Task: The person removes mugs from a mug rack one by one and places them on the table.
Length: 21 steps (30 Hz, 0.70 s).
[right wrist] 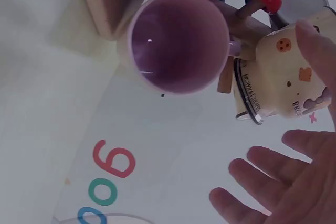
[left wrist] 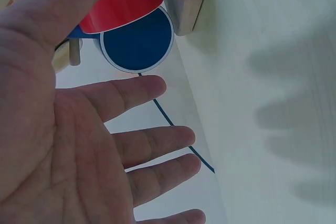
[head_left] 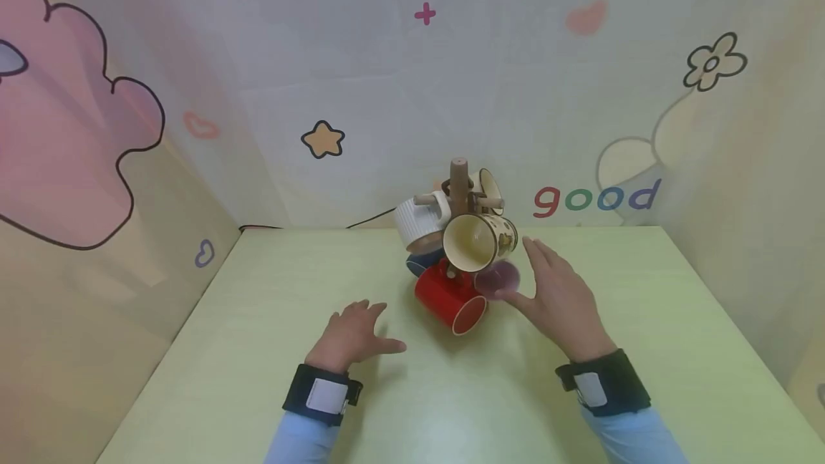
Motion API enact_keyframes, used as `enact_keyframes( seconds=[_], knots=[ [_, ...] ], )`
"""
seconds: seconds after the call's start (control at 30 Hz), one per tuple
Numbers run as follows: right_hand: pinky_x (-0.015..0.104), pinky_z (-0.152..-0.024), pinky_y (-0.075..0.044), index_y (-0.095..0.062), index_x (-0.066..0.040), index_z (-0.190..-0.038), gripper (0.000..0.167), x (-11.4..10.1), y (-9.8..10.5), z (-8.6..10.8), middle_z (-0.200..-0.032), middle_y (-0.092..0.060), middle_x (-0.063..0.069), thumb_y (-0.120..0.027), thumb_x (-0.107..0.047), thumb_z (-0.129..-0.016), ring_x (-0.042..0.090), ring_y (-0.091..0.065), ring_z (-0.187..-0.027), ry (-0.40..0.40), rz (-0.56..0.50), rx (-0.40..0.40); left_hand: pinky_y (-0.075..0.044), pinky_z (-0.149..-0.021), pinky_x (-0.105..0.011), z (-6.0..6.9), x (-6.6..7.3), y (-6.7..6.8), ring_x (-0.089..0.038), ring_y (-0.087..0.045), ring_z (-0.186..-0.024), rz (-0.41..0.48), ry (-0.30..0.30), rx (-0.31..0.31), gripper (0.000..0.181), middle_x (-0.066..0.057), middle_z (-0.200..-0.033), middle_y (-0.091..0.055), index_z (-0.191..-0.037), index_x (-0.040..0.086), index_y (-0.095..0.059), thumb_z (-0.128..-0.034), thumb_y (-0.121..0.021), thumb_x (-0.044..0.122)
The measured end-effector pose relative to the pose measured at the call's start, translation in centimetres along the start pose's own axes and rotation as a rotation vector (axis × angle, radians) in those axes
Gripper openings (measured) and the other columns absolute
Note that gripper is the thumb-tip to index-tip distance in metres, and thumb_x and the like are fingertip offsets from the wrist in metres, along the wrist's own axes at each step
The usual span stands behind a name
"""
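Observation:
A wooden mug tree (head_left: 459, 185) holds several mugs. The red mug (head_left: 445, 296) hangs low in front, mouth tilted down to the right. Above it is a cream patterned mug (head_left: 505, 237), with a white ribbed mug (head_left: 415, 224) to its left. Lower down hang a blue mug (left wrist: 137, 43) and a purple mug (right wrist: 181, 45). My left hand (head_left: 351, 339) hovers left of the red mug, fingers spread, holding nothing. On the other side, my right hand (head_left: 563, 303) reaches beside the purple and cream mugs, fingers extended. Whether its thumb touches a mug I cannot tell.
Another cream mug (head_left: 490, 188) hangs at the back of the mug tree. The pale table (head_left: 258, 335) meets a printed cloth backdrop (head_left: 361, 77) just behind. A thin dark cord (left wrist: 165, 114) runs along the backdrop's foot, left of the mug tree.

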State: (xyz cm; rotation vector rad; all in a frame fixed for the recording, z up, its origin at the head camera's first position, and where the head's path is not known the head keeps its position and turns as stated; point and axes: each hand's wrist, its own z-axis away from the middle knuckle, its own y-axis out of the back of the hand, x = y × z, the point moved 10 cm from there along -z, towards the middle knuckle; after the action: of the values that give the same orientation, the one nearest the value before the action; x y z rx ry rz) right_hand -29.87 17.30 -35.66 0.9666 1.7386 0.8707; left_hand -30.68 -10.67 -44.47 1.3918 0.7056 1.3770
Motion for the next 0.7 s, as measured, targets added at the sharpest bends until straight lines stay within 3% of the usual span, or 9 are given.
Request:
enact_keyframes(
  seconds=[0.17, 0.33, 0.7],
  knots=[
    [0.064, -0.098, -0.04, -0.033, -0.003, -0.153, 0.102, -1.7, 0.6, -1.1, -0.151, -0.037, 0.027, -0.088, -0.038, -0.074, 0.049, -0.038, -0.134, 0.038, -0.046, 0.052, -0.032, -0.103, -0.067, -0.1, -0.1, -0.2, -0.043, -0.045, -0.131, 0.0, 0.001, 0.001, 0.08, -0.024, -0.139, -0.052, -0.139, 0.006, -0.056, -0.0788, -0.077, 0.054],
    [0.063, -0.097, -0.042, -0.036, -0.001, -0.15, 0.1, -3.1, 0.8, -1.9, -0.15, -0.039, 0.025, -0.09, -0.036, -0.073, 0.047, -0.041, -0.133, 0.088, -0.051, 0.11, -0.032, -0.103, -0.068, -0.3, -0.2, -0.3, -0.043, -0.045, -0.131, -0.004, 0.001, -0.002, 0.08, -0.024, -0.14, -0.052, -0.139, 0.006, -0.056, -0.0792, -0.076, 0.055],
    [0.06, -0.095, -0.046, -0.037, -0.002, -0.147, 0.1, -4.1, 0.5, -2.5, -0.146, -0.044, 0.022, -0.093, -0.026, -0.067, 0.043, -0.049, -0.125, 0.136, -0.084, 0.203, -0.031, -0.104, -0.067, -0.3, -0.5, -0.9, -0.043, -0.045, -0.131, 0.014, 0.017, -0.016, 0.079, -0.023, -0.14, -0.052, -0.14, 0.007, -0.056, -0.0798, -0.075, 0.055]
  ],
)
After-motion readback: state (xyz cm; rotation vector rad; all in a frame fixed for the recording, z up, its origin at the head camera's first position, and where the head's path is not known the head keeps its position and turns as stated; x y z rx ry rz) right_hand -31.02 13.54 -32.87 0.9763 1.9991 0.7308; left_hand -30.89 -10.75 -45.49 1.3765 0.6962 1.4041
